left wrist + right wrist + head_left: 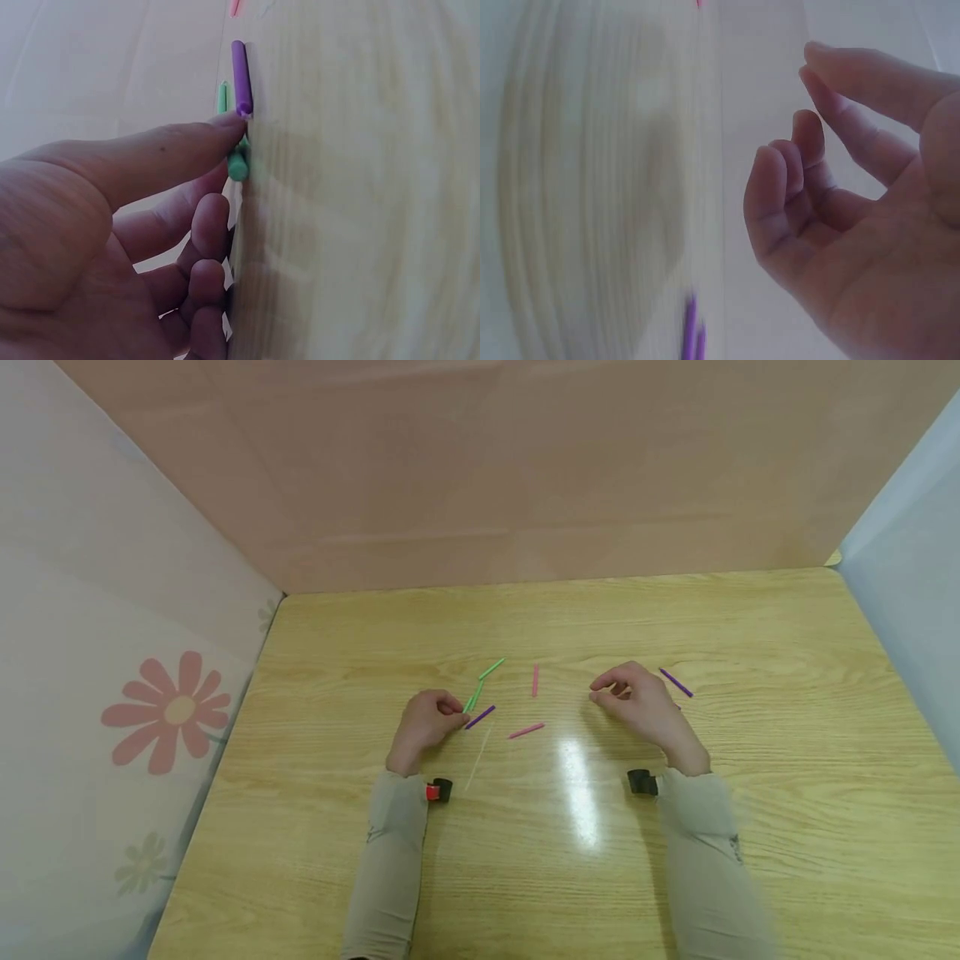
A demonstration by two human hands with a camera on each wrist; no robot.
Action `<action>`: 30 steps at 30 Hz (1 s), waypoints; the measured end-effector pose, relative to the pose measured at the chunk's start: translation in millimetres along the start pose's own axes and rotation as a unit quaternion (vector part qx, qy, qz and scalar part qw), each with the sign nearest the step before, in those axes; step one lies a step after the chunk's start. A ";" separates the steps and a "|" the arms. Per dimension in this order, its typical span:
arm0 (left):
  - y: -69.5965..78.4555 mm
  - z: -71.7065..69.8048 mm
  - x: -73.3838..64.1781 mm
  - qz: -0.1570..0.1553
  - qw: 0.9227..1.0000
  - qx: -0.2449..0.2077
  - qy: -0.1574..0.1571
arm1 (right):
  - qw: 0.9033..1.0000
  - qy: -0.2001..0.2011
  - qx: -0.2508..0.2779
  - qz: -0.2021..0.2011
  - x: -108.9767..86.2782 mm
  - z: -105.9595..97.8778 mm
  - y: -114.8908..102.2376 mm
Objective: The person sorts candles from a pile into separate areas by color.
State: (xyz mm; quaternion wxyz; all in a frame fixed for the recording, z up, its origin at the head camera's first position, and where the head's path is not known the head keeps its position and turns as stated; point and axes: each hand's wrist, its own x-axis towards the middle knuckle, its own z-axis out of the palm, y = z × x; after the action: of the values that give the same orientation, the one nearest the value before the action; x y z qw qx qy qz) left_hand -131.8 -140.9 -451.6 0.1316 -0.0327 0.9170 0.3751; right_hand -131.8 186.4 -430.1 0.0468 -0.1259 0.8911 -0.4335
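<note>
On the wood-grain table, my left hand (pixel 429 727) has its thumb and index finger at the near end of a green stick (pixel 238 166), pinching it. Just past the thumb tip lies a purple stick (pixel 481 717). Other green sticks (pixel 492 669) lie beyond this hand. My right hand (pixel 637 697) hovers over the table with its fingers loosely bent. Nothing shows between its thumb and index fingertips (pixel 819 48). Another purple stick (pixel 676 682) lies to its right, and one more is mostly hidden behind the hand.
Between the hands lie two pink sticks, one upright in the head view (pixel 536 681) and one slanted (pixel 527 731). A brownish-pink sheet (pixel 525 477) stands along the table's far edge. A flower-printed panel (pixel 90 635) flanks the left side, a pale panel (pixel 911 552) the right.
</note>
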 end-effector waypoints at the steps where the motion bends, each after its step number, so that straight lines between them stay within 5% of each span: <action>1: 0.3 -0.3 0.1 0.001 1.000 0.000 -0.001 | 1.000 -0.003 0.005 -0.012 3.2 6.6 -3.7; 10: 2.5 -3.3 -1.0 0.000 1.000 -0.003 -0.004 | 0.995 -0.052 0.034 -0.075 31.4 60.0 -41.0; 18: 0.6 -0.5 1.4 -0.007 1.000 -0.007 -0.006 | 0.993 -0.096 0.000 -0.067 48.7 88.9 -53.1; 30: 0.3 -0.3 2.1 0.003 1.000 -0.005 -0.002 | 0.987 -0.132 -0.084 -0.030 54.3 104.7 -66.0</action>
State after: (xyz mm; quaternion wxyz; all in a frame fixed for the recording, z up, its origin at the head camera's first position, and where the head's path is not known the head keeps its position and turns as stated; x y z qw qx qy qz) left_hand -134.0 -140.8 -451.7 0.1319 -0.0303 0.9150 0.3800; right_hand -151.9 53.3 -441.8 0.1406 -0.2119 0.9061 -0.3381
